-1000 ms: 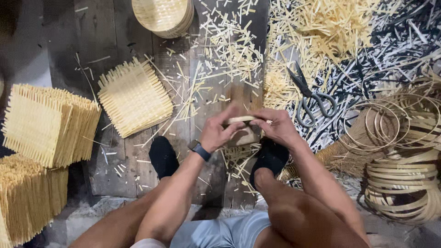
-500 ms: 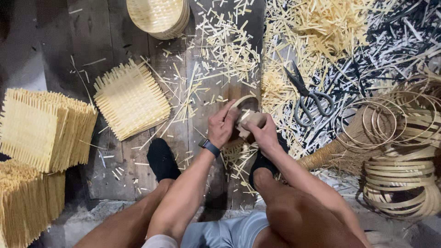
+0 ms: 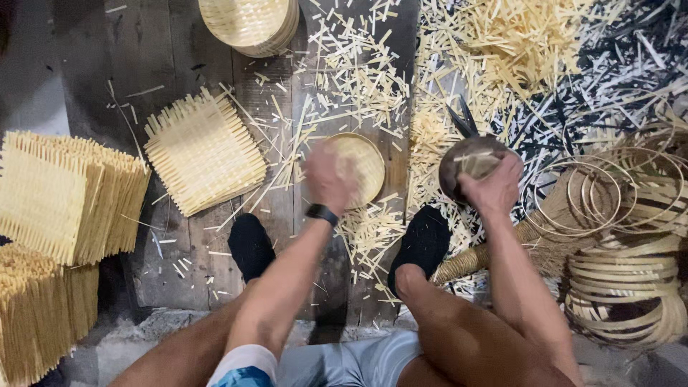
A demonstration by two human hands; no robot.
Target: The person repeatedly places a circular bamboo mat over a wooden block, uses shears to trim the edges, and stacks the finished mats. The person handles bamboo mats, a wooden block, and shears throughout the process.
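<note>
Down on the wooden floor (image 3: 179, 43), between the person's two black shoes, sits all the weaving mess: loose bamboo offcuts scattered everywhere and a flat woven square mat (image 3: 204, 152) lying off to the left.

Left hand (image 3: 326, 175) is up over a small round woven basket (image 3: 362, 168), which looks like it's at or just above the floorboards in the middle. It's motion-blurred, so honestly I can't tell if the fingers are clenched on the rim or just letting it go. There's a dark watch on that wrist.

Right hand (image 3: 494, 188) is clearly wrapped around a dark rounded mould (image 3: 469, 161), a bowl-shaped block, held up just beside the scissors (image 3: 464, 123) that lie half hidden behind it.

To the left are tall stacks of square mats (image 3: 64, 197), up top a stack of finished round baskets (image 3: 249, 23), and on the right a pile of bamboo hoops (image 3: 631, 287) plus thinner rings lying near it.

If you're doing this kind of thing yourself, my guess at what matters: keep a firm, full-palm grip on the mould so it doesn't roll, and handle the little basket by its rim rather than squeezing the wall, since the thin weave probably flexes and dents easily. Watch those scissor tips too; they're close to the right hand.
</note>
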